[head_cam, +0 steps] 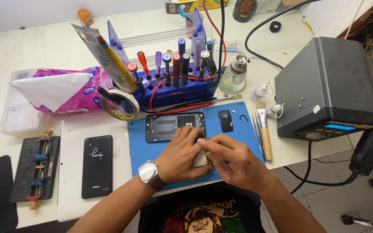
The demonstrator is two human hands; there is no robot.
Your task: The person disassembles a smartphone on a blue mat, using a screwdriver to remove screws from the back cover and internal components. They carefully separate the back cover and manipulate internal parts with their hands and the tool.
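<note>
My left hand (182,153), with a wristwatch, and my right hand (234,159) meet over the near part of a blue work mat (238,129). Together they grip a small flat part (207,159) with a pale face and a dark edge; my fingers hide most of it. Just beyond my hands an opened black phone body (169,127) lies on the mat, its inside facing up. A small black rectangular piece (226,120) lies to its right.
A blue rack of screwdrivers (175,84), a tape roll (119,103), a glass bottle (235,75) and a pink tissue pack (72,92) stand behind the mat. A brush (264,133) and tweezers lie right, beside a grey station (324,86). A black phone (97,166) and clamp jig (36,168) lie left.
</note>
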